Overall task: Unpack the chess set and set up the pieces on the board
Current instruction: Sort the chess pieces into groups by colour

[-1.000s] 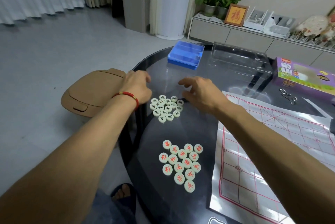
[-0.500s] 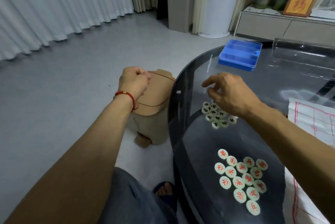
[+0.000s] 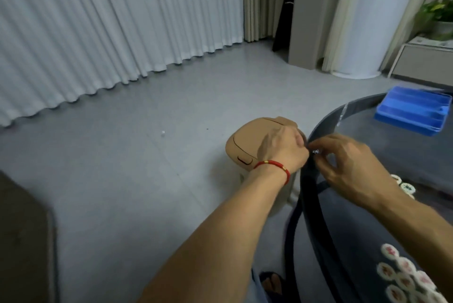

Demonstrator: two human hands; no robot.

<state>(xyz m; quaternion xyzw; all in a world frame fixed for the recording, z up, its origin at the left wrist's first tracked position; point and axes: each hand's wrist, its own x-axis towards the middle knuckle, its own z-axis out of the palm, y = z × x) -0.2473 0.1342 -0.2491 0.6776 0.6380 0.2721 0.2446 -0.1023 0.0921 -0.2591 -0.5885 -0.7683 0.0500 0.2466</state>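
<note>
My left hand (image 3: 284,150), with a red cord on its wrist, hangs over the tan bin (image 3: 247,140) beside the table with its fingers curled into a fist; nothing shows in it. My right hand (image 3: 348,165) is at the round table's rim (image 3: 318,236), its bent fingertips almost touching the left hand; blur hides whether they pinch anything. Several dark-lettered chess discs (image 3: 405,187) peek out behind the right wrist. A cluster of red-lettered discs (image 3: 402,275) lies at the lower right. The board is out of view.
A blue compartment tray (image 3: 414,111) sits at the table's far edge, with a clear plastic strip (image 3: 343,112) near it. Grey floor and white curtains fill the left. A dark piece of furniture (image 3: 22,241) is at the lower left, and my slippered foot (image 3: 272,283) is under the table.
My view has swung left, away from the board. The left hand left the dark-lettered discs and went over the bin as a fist. The right hand followed to the table's rim beside it.
</note>
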